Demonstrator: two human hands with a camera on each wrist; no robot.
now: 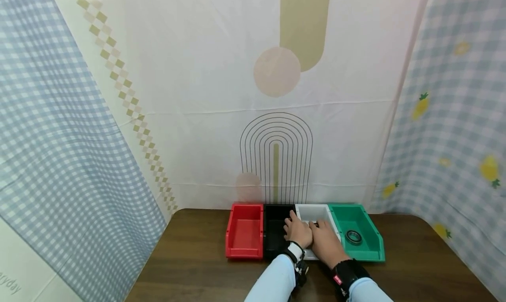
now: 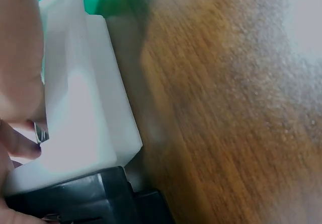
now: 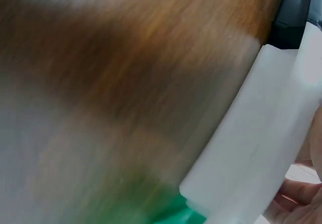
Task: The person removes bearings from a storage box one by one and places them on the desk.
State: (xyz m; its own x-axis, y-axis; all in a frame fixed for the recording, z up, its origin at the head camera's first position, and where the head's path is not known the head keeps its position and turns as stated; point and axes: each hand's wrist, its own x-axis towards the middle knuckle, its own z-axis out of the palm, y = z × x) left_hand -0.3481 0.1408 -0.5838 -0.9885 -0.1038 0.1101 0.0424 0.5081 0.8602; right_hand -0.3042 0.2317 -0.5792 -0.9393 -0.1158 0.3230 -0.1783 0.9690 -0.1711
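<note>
My left hand (image 1: pixel 298 231) reaches over the black bin (image 1: pixel 272 247) and the edge of the white bin (image 1: pixel 312 211), fingers spread toward the black bin. Touching it, my right hand (image 1: pixel 326 242) bends down into the white bin, holding a small dark piece whose kind cannot be told. Low in the left wrist view, a shiny metal part (image 2: pixel 41 132) shows by a fingertip (image 2: pixel 22 143) inside the white bin. Fingers (image 3: pixel 297 199) in the right wrist view dip behind the bin's wall. A black-and-silver ring, like a bearing (image 1: pixel 353 237), lies in the green bin (image 1: pixel 371 247).
The red bin (image 1: pixel 244 251) stands at the left end of the row, beside the black one. All the bins sit on a brown wooden table (image 1: pixel 189 258) against a printed cloth (image 1: pixel 205 161). Checked cloths (image 1: pixel 79 139) hang at both sides.
</note>
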